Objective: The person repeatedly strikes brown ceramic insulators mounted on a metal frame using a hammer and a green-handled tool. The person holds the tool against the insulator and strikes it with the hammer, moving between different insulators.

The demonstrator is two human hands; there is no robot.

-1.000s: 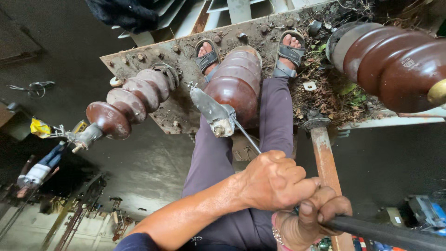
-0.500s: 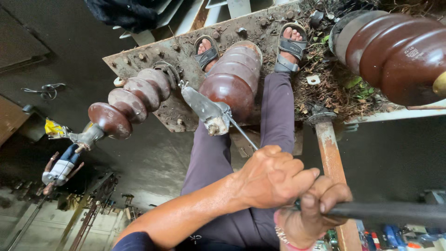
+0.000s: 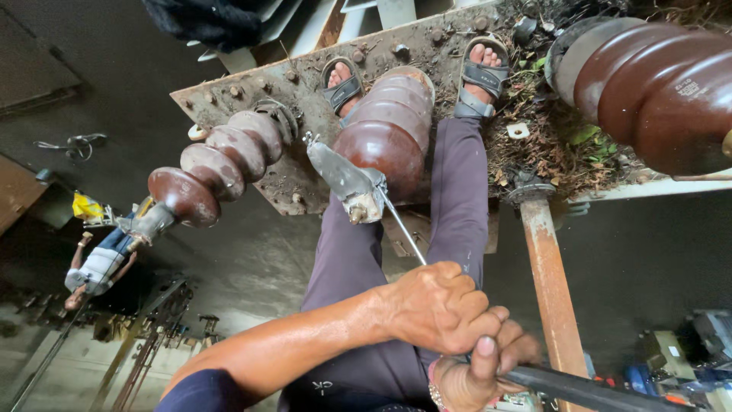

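Observation:
My left hand [image 3: 436, 307] is closed around a thin metal wire [image 3: 402, 233] that runs up to a grey metal clamp [image 3: 345, 179] on a brown ribbed insulator [image 3: 385, 137] between my legs. Just beneath it, my right hand [image 3: 479, 371] grips a dark bar [image 3: 587, 391] that reaches toward the lower right. The two hands touch. My sandalled feet [image 3: 482, 72] rest on a dirty metal plate [image 3: 252, 91] either side of the insulator.
A second brown insulator [image 3: 213, 164] juts left from the plate and a larger one [image 3: 656, 88] fills the upper right. A rusty post [image 3: 550, 290] stands right of my leg. Far below, another person [image 3: 95, 263] is on the ground at left.
Both hands keep their grip and have slid slightly down and right in view. The person below has shifted rightward in the picture.

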